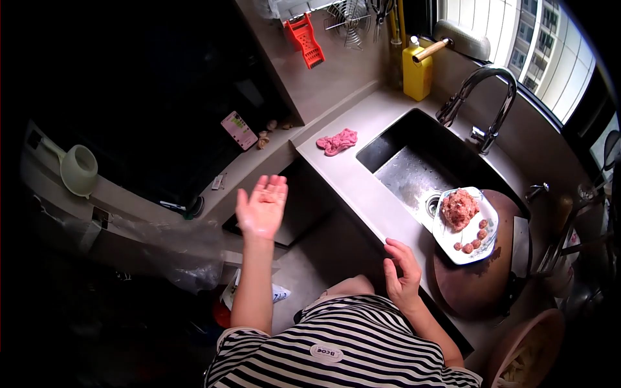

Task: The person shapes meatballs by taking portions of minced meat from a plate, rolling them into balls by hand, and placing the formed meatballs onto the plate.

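My left hand (262, 208) is held out in the air, palm up, with its fingers stretched. The palm looks shiny, and no object shows in it. My right hand (403, 277) hovers by the counter's front edge, fingers slightly bent and apart, holding nothing. To its right, a white plate (462, 257) rests partly over the sink and partly on a round brown board (453, 284). A mound of minced meat (459, 209) sits on the plate, with several small meatballs (477, 244) in a curved row beside it.
Behind the plate is a dark sink (404, 169) with a chrome faucet (501, 72). A pink cloth (337, 142) lies left of the sink, and a yellow bottle (417, 72) stands behind. A knife (519, 247) lies on the board's right side. A large bowl (550, 333) stands at lower right.
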